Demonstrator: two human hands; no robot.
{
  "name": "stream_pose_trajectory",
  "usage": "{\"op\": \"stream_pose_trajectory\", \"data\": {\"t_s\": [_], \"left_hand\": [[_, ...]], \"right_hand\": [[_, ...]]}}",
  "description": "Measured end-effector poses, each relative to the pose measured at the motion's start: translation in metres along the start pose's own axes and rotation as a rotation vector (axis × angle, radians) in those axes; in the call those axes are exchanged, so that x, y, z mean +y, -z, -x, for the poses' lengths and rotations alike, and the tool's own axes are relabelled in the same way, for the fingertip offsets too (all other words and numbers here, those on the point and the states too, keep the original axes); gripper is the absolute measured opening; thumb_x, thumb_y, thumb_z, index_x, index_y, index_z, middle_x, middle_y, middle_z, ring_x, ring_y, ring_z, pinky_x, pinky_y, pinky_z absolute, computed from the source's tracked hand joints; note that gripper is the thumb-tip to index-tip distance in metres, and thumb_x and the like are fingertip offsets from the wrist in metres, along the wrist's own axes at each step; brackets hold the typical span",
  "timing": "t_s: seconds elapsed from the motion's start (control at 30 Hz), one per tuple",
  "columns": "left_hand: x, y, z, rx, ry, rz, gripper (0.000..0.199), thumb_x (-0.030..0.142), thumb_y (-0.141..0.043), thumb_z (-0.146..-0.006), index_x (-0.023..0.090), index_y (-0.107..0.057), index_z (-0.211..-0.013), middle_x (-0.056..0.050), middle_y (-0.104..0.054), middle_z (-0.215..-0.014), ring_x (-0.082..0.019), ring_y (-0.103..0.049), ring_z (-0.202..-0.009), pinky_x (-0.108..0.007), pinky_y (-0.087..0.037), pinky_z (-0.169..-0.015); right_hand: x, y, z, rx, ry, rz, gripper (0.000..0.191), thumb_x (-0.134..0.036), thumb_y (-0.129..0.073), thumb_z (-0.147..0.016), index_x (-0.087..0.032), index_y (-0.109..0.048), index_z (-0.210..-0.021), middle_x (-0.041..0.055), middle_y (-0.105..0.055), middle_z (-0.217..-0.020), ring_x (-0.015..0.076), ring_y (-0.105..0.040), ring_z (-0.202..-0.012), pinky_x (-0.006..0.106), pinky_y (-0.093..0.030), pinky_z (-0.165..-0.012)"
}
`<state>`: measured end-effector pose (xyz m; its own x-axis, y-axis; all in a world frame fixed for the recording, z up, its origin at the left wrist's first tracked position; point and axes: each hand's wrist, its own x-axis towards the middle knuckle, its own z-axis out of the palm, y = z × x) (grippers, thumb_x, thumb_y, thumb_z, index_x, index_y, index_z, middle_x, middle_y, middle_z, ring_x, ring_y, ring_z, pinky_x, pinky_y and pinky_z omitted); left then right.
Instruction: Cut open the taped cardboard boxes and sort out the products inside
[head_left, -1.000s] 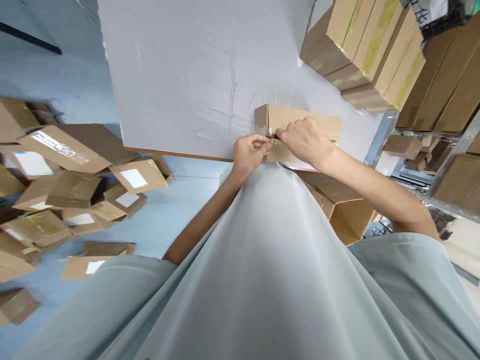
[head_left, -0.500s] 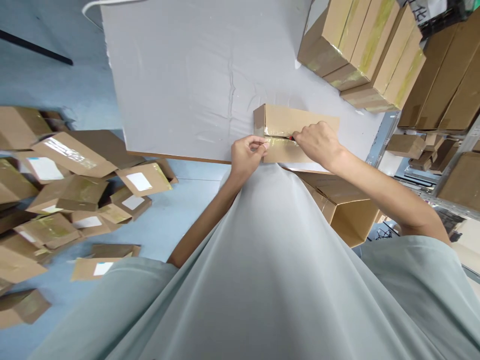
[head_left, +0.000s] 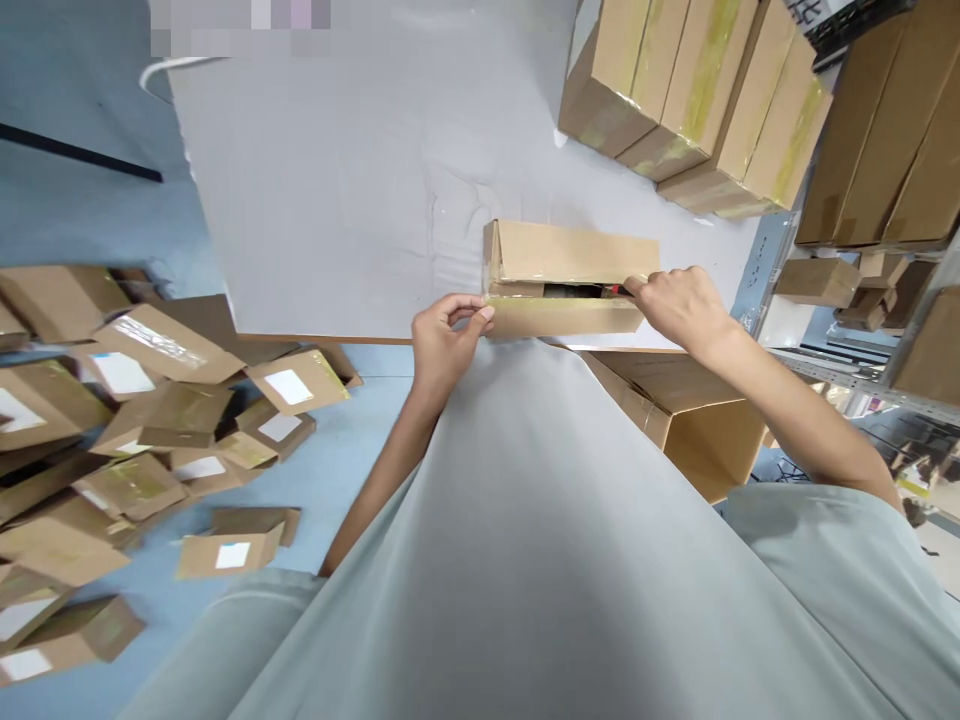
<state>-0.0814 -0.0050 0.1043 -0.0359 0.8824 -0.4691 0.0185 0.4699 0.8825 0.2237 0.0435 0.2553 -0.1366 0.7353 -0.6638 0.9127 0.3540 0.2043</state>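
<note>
A long, narrow cardboard box [head_left: 577, 252] lies near the front edge of the table, its top seam parted between the two long flaps and a dark inside showing in the gap. My left hand [head_left: 448, 335] is closed at the box's left end, thumb and fingers pinching the corner of the near flap [head_left: 555, 318]. At the seam's right end, my right hand [head_left: 686, 308] is closed around a box cutter [head_left: 619, 290]. Only a small red and dark part of the cutter shows; the fist hides the rest.
Several taped cardboard boxes [head_left: 697, 100] stand at the table's back right. Many opened cartons [head_left: 161, 400] lie heaped on the floor at left. Below the table edge sits a large open carton [head_left: 712, 440]. Shelving with boxes [head_left: 877, 150] rises on the right.
My right hand has drawn the cutter rightward along the seam, and the gap between the flaps has widened. My left hand still pinches the box's left end. The camera view has shifted slightly.
</note>
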Motion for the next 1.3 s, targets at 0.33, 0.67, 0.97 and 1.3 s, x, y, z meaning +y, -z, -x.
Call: {"op": "stream_pose_trajectory", "data": {"t_s": [0.33, 0.67, 0.97, 1.3], "left_hand": [[0.011, -0.008, -0.003, 0.107, 0.041, -0.113, 0.029, 0.042, -0.088, -0.083, 0.025, -0.066, -0.090, 0.000, -0.073, -0.089, -0.017, -0.079, -0.089, -0.030, -0.073, -0.087], [0.003, -0.032, 0.006, 0.302, -0.057, -0.130, 0.037, 0.051, -0.088, -0.084, 0.023, -0.064, -0.085, 0.000, -0.062, -0.086, -0.016, -0.064, -0.083, -0.026, -0.068, -0.071], [-0.009, -0.041, 0.022, 0.431, 0.035, -0.105, 0.027, 0.033, -0.084, -0.079, 0.023, -0.059, -0.076, 0.003, -0.054, -0.079, -0.013, -0.057, -0.073, -0.025, -0.066, -0.072], [-0.017, -0.044, 0.025, 0.446, 0.022, -0.062, 0.025, 0.030, -0.081, -0.079, 0.023, -0.058, -0.073, 0.004, -0.052, -0.077, -0.012, -0.054, -0.072, -0.022, -0.062, -0.071]], "right_hand": [[0.066, -0.050, 0.008, 0.257, 0.002, -0.333, 0.050, -0.050, -0.036, -0.122, -0.024, -0.069, -0.150, 0.0161, -0.086, -0.116, 0.0333, -0.077, -0.099, 0.037, -0.042, -0.079], [0.092, -0.280, -0.104, 0.192, -0.693, -0.837, 0.057, -0.024, -0.040, -0.108, -0.007, -0.060, -0.158, 0.0301, -0.072, -0.147, 0.0380, -0.074, -0.121, 0.045, -0.054, -0.099], [0.088, -0.235, -0.057, 0.563, -0.335, -0.931, 0.055, -0.042, -0.035, -0.115, -0.017, -0.071, -0.148, 0.0199, -0.082, -0.128, 0.0336, -0.076, -0.107, 0.043, -0.056, -0.095], [0.053, -0.043, -0.019, 0.383, 0.506, -0.321, 0.049, -0.049, -0.045, -0.120, -0.022, -0.084, -0.134, 0.0156, -0.085, -0.110, 0.0317, -0.075, -0.097, 0.036, -0.036, -0.074]]}}
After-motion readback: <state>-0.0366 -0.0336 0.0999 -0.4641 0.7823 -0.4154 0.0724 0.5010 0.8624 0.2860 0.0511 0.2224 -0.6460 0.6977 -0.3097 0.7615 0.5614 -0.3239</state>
